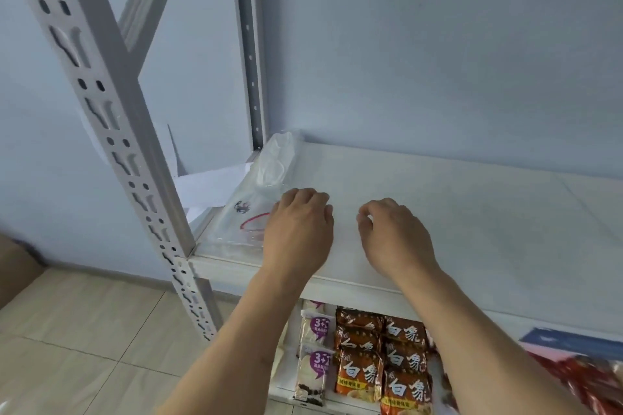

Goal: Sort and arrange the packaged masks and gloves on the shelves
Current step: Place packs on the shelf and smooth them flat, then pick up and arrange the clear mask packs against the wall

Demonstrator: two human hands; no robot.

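Observation:
A clear plastic package with white contents, a small black mark and a red loop printed on it lies flat at the left end of the white shelf. My left hand rests palm down on the package's right edge, fingers curled. My right hand hovers over bare shelf just to the right, fingers loosely curled, holding nothing.
A grey perforated upright stands at the shelf's front left corner, another at the back left. On the lower shelf lie orange noodle packets, white biscuit packs and a red package. The wall is directly behind.

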